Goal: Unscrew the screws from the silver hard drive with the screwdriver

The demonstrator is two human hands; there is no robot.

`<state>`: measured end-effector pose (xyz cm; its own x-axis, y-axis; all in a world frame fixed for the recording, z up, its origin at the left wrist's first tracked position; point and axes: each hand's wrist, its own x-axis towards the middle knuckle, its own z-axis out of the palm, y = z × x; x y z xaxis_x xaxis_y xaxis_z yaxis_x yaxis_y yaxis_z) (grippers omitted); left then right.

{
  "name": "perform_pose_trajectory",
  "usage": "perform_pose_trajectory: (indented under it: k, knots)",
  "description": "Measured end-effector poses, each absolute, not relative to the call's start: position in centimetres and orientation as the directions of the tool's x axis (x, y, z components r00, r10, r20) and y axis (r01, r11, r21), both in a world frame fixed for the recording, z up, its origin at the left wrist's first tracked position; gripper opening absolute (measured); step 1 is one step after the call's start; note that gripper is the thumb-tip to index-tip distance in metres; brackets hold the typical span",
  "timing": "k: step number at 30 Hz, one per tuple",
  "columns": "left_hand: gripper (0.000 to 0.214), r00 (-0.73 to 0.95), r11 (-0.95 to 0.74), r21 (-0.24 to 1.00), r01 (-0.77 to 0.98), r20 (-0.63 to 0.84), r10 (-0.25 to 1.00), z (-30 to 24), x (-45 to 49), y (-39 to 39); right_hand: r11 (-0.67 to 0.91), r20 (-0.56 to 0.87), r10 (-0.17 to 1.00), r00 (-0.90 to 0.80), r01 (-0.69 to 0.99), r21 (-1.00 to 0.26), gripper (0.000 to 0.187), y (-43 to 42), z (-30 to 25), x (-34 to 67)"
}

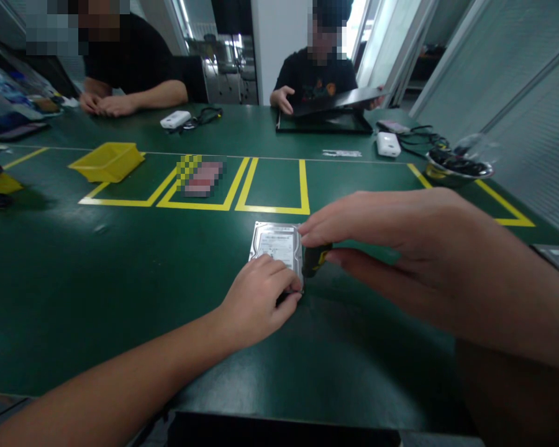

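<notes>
A silver hard drive (279,239) with a white label lies on the green table in front of me. My left hand (263,301) grips its near end, with fingers over the top and the thumb at the near right corner. At the drive's right edge, my right hand (391,248) pinches a short black tool handle with yellow marks (315,259) between thumb and fingertips. It resembles a screwdriver handle, but no tip shows. My left fingers hide the near part of the drive.
Yellow tape outlines mark the green table (144,298). Beyond are a yellow bin (109,162), a blurred pinkish item (204,179), white adapters (176,120) with cables, and a bowl of dark parts (459,166). Two people sit opposite; one holds a dark panel (340,101).
</notes>
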<state>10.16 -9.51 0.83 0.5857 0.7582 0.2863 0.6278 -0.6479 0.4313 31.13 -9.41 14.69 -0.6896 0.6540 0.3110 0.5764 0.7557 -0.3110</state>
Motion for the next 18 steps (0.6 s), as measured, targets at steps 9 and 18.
perform_pose_trajectory:
  k: [9,18]
  knots:
    - [0.003,0.588,-0.656,0.421,0.627,0.296,0.753,0.66,10.10,-9.43,0.771,0.266,0.625,-0.734,0.525,-0.361,0.026,-9.29,14.95,31.26]
    - [0.004,0.596,-0.661,0.419,0.623,0.293,0.748,0.60,10.08,-9.37,0.750,0.321,0.662,-0.678,0.585,-0.309,0.008,-9.01,14.28,30.49]
